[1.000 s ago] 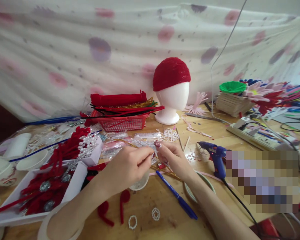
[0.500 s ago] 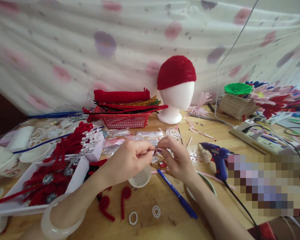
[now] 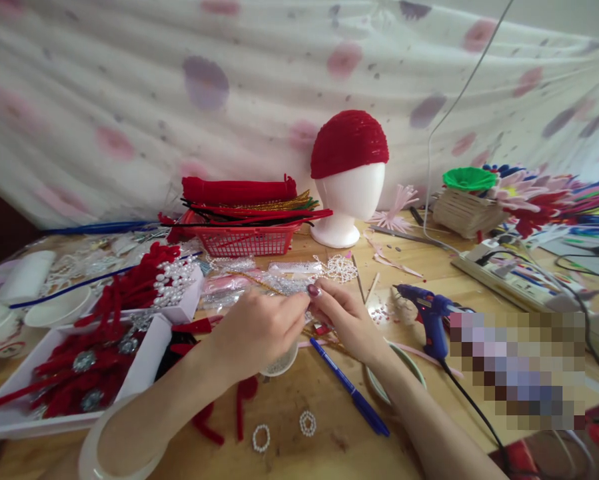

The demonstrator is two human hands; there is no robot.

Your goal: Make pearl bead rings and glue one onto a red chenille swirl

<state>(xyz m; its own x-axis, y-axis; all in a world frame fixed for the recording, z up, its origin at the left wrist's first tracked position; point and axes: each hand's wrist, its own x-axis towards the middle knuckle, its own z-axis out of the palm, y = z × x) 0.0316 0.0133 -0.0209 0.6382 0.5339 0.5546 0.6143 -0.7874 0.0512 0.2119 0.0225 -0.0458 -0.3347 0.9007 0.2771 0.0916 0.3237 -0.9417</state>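
The small piece (image 3: 308, 312) sits right where the two hands meet, above the middle of the bench (image 3: 329, 447). It is pinched between the fingertips and mostly hidden by them, so what it is cannot be told. A thin gold strand (image 3: 259, 283) runs on the bench behind the left hand (image 3: 259, 327) and shows again below the right hand (image 3: 346, 320), near the blue pen (image 3: 349, 393). Whether the strand joins the small piece is hidden.

Half a second ago both hands were held a little higher, and the white cup (image 3: 279, 365) under the left hand showed most of its rim. Now the left hand has sunk and covers all but the cup's lower edge. The right thumb's dark nail, tucked away then, faces up again. The rest of the bench looks unchanged.

The left hand's fingers (image 3: 292, 308) are curled tight, thumb and forefinger closed on the small piece from the left. The right hand's fingers (image 3: 324, 301) close on it from the right, the others folded loosely beneath. The right wrist lies over the rim of a pale plate (image 3: 409, 363). Two pearl rings (image 3: 308, 423) lie well apart from the hands, near the front edge, and the blue glue gun (image 3: 429, 313) stands to the right.
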